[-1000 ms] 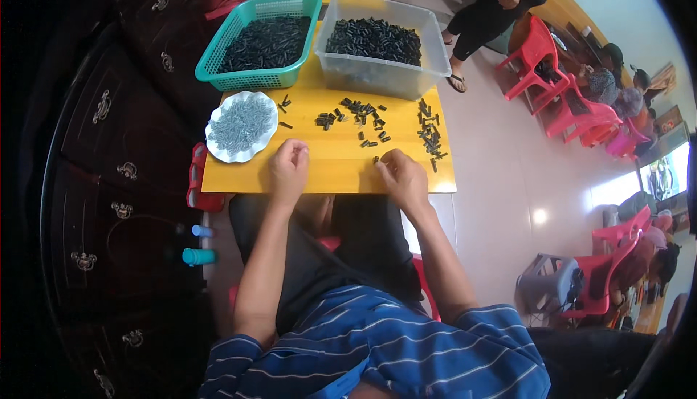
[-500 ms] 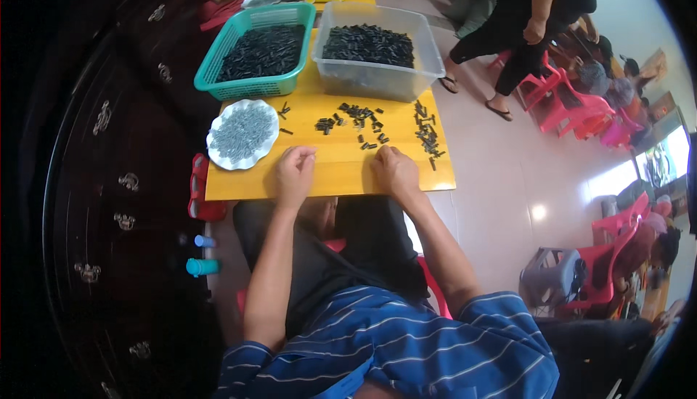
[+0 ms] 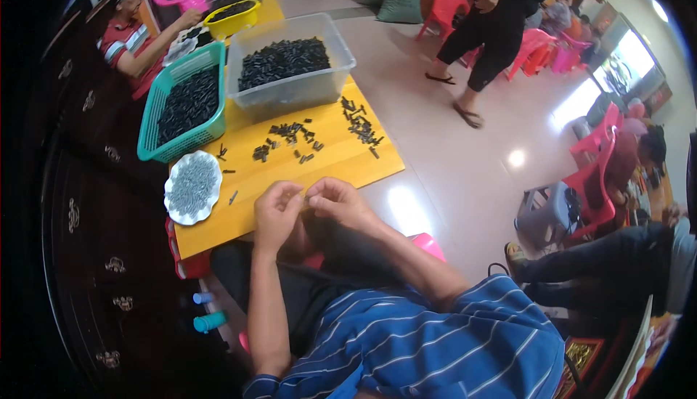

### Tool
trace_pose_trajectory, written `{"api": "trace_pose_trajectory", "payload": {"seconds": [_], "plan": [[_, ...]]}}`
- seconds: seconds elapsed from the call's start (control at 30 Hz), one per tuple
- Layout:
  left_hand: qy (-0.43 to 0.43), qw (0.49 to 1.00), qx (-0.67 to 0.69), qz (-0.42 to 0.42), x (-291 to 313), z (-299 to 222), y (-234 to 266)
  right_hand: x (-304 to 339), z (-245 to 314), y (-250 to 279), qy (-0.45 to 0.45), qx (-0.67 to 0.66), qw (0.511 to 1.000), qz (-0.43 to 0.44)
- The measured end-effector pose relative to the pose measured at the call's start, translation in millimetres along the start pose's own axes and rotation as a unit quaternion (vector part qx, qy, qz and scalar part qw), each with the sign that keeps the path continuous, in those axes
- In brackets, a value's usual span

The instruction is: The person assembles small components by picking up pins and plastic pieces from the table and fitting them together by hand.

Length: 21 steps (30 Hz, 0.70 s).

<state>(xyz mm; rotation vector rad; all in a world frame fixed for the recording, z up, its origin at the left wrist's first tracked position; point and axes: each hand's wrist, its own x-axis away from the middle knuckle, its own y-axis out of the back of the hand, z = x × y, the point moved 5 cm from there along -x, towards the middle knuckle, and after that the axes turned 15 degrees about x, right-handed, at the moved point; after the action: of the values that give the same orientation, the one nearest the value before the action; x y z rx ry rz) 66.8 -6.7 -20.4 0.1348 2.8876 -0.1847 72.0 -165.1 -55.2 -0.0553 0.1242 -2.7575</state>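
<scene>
My left hand (image 3: 277, 214) and my right hand (image 3: 340, 201) meet over the near edge of the yellow table (image 3: 348, 163), fingertips almost touching. Both are closed in a pinch. Something small and dark shows between the fingertips; its kind is too small to make out. Beyond my hands lie loose short black tube-like pieces (image 3: 290, 133), with a second group of black pieces (image 3: 359, 127) along the right edge. Left of my hands, a scalloped white plate (image 3: 215, 206) holds many thin grey metal pins (image 3: 193, 185). One loose pin (image 3: 233, 197) rests between plate and left hand.
A teal basket (image 3: 158, 151) and a clear plastic bin (image 3: 287, 100), both full of black pieces, stand at the back of the table. Beyond them, a person in red (image 3: 138, 50) reaches to a yellow basin (image 3: 245, 18). Another person (image 3: 501, 29) stands right. Dark drawers line the left.
My hands have come together from apart on the table to its near edge. The view has turned, so the table sits farther left and tilted. A loose pin now shows beside the plate.
</scene>
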Motion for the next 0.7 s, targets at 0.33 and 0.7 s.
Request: {"api": "trace_pose_trajectory", "payload": {"seconds": [0.33, 0.7], "plan": [[0.017, 0.997, -0.022, 0.066, 8, -20, -15, 17, -1, 7, 0.004, 0.013, 1.000, -0.008], [0.140, 0.971, 0.105, 0.164, 15, -19, -12, 33, 3, 1, -0.023, -0.060, 0.991, 0.118]]}}
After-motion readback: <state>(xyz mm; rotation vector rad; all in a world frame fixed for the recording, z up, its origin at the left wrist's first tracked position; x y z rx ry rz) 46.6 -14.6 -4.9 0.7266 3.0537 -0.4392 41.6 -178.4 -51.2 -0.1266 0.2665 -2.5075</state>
